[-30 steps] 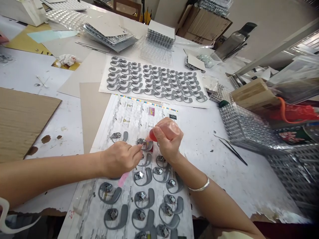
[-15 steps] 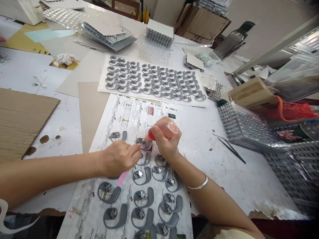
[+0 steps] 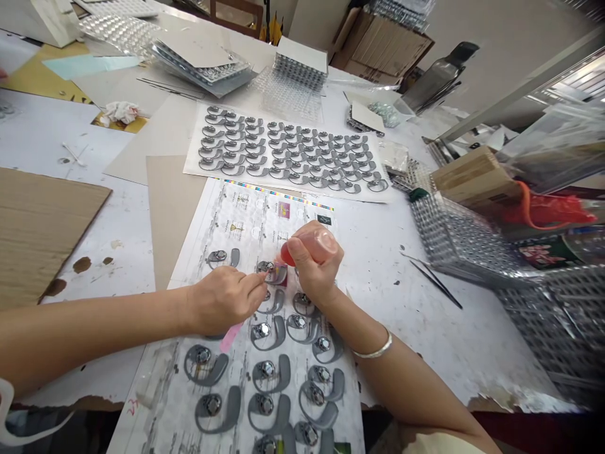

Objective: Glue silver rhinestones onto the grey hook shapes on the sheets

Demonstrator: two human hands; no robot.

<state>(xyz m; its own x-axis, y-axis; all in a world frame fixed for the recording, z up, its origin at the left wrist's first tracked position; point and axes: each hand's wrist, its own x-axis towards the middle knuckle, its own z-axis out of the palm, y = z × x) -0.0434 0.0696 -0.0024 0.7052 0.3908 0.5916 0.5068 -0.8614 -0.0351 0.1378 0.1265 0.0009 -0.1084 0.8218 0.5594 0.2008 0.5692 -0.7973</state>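
Note:
My left hand (image 3: 225, 301) is closed, its fingertips pinching a small grey hook-shaped piece with a metal stud (image 3: 273, 273) down on a printed paper sheet (image 3: 246, 217). My right hand (image 3: 316, 270) is wrapped round a small clear bottle with a red tip (image 3: 302, 248), the tip right at that piece. Several more grey hook pieces (image 3: 269, 375) lie in rows on the sheet below both hands. A pink strip (image 3: 230, 338) pokes out beneath my left hand.
A second sheet full of grey hook pieces (image 3: 288, 154) lies further back. Tweezers (image 3: 432, 277) rest to the right, beside metal mesh trays (image 3: 454, 243). Brown cardboard (image 3: 42, 227) lies left, blister trays (image 3: 208, 63) and boxes at the back.
Both hands stay on the same piece; only the view has shifted slightly.

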